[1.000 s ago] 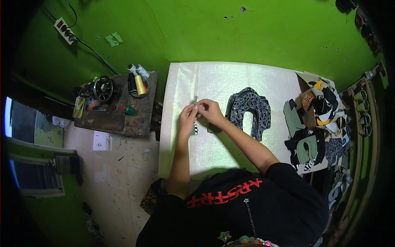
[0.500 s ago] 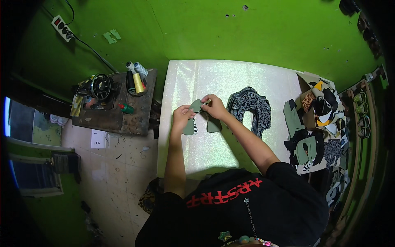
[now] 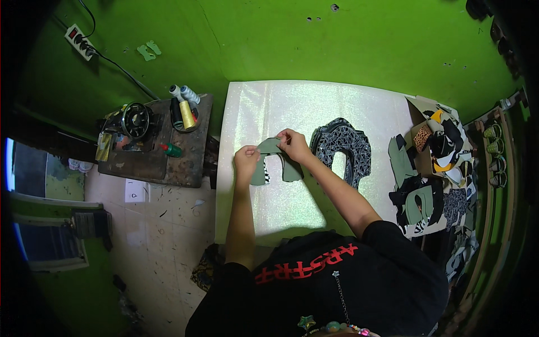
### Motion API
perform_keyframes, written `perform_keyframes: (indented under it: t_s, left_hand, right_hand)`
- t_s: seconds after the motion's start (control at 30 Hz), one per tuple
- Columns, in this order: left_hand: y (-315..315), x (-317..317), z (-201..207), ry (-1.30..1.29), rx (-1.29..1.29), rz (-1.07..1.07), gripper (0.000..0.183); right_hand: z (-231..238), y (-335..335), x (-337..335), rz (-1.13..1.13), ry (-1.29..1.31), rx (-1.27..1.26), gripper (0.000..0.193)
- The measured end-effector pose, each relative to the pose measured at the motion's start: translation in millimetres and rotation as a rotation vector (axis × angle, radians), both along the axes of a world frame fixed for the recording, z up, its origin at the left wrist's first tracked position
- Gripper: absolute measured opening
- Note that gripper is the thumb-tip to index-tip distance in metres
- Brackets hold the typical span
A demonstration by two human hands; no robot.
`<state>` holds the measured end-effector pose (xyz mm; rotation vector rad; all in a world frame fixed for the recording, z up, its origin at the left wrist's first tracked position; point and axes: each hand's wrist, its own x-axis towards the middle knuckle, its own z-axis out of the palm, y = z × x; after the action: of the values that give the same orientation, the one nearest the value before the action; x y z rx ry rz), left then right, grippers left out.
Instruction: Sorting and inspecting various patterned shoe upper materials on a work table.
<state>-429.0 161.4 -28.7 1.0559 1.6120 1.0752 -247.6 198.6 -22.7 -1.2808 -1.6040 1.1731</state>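
Note:
On the pale shimmering tabletop (image 3: pixel 286 205), an olive-green U-shaped cut piece (image 3: pixel 260 173) lies with its curved end away from me. A black-and-white checkered edge (image 3: pixel 266 171) shows inside its left leg. Over the curve sits a smaller olive-green piece (image 3: pixel 270 146). My left hand (image 3: pixel 246 159) pinches that smaller piece at its left end, and my right hand (image 3: pixel 294 145) pinches its right end. Fingers hide both ends. Just right of my right hand rests a stack of black U-shaped pieces with white line patterns (image 3: pixel 357 147).
At the right, a cardboard box (image 3: pixel 416 112) overflows with cut scraps, and more green and black pieces (image 3: pixel 418 205) lie before it. To the left stands a sewing machine (image 3: pixel 135 121) on a worn wooden table (image 3: pixel 188 163), with thread cones (image 3: pixel 186 114) and a green bottle (image 3: pixel 172 150).
The smaller green piece, held bunched between close hands before, is now spread flat across the U-shaped piece's curve. My hands have moved slightly apart.

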Motion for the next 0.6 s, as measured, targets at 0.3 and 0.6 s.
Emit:
perform_keyframes:
  t_s: [0.3, 0.6]
  left_hand:
    - [3.1, 3.6, -20.3, 0.314, 0.011, 0.088, 0.015]
    - [-5.5, 23.7, -13.5, 0.563, 0.162, 0.166, 0.018]
  right_hand:
    - [-3.2, 0.6, -5.4, -0.087, -0.166, 0.155, 0.023]
    - [-10.9, -12.3, -9.7, -0.139, -0.397, 0.213, 0.017]
